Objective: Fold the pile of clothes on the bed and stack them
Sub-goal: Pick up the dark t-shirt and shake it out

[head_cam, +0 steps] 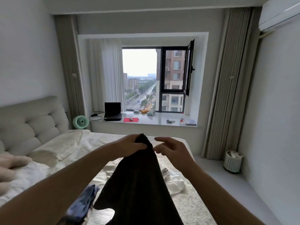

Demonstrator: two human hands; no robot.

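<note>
My left hand grips the top of a dark garment and holds it up over the bed. The cloth hangs down toward me in a long drape. My right hand hovers just right of the garment's top with fingers loosely spread, not touching it. A blue patterned garment lies crumpled at the lower left of the bed. White clothes lie bunched to the right of the hanging cloth, partly hidden behind it.
A rumpled white duvet covers the bed's left side by the padded headboard. The window ledge beyond holds a laptop. A green fan stands left of it. A small bin sits on the floor at right.
</note>
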